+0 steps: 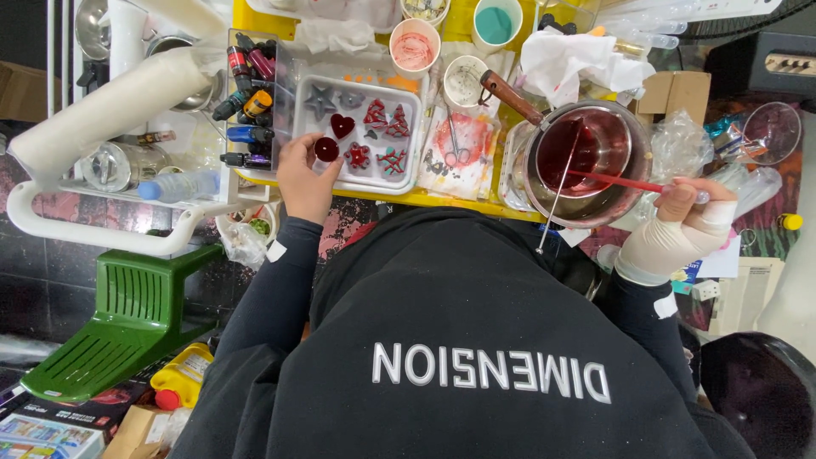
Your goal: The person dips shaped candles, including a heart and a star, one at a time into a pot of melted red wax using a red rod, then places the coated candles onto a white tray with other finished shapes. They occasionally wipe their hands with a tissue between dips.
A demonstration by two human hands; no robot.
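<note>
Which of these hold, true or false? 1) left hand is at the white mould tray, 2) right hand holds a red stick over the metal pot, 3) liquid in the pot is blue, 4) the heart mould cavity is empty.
1. The left hand is at the white mould tray: true; its fingers sit by a round dark red piece.
2. The right hand holds a red stick reaching into the metal pot: true.
3. The pot's liquid is blue: false; it is dark red.
4. The heart cavity is empty: false; it holds dark red fill.

Left hand [304,174] rests on the white mould tray [408,174]; right hand [680,225] holds a red stick [612,179] over the metal pot [633,183].
</note>
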